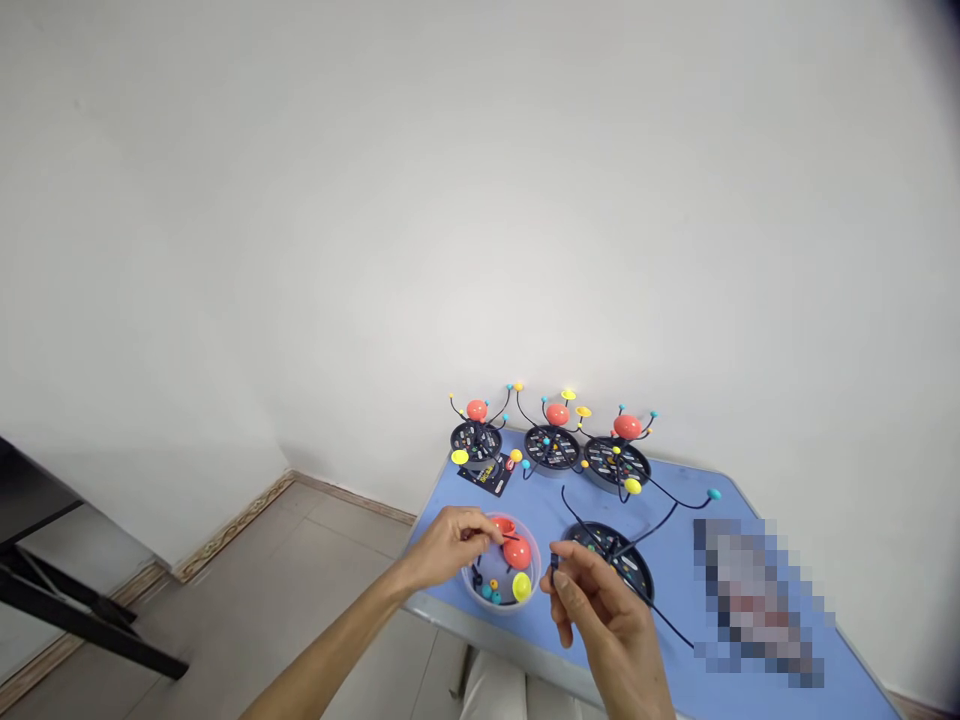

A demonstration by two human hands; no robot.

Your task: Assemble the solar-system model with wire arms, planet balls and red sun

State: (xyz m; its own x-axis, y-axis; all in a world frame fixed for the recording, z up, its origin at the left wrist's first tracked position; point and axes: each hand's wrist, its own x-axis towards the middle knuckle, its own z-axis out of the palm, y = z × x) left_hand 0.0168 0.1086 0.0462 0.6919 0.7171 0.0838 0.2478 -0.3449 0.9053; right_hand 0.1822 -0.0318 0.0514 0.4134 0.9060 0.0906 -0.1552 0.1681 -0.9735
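Because it looks light and stiff, a small dark plastic piece is pinched near its end in the narrowly closed right hand; left of that hand, the left hand is held over a clear round plastic bowl of orange-red balls, its grip unclear.

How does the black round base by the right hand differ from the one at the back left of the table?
The back-left base carries an orange-red ball on top; the near base shows none. The back-left base's wire arms end in small coloured balls; at least one near base wire ends bare. The right hand overlaps the near base, not the back-left base. Both are round, dark discs on the blue table.
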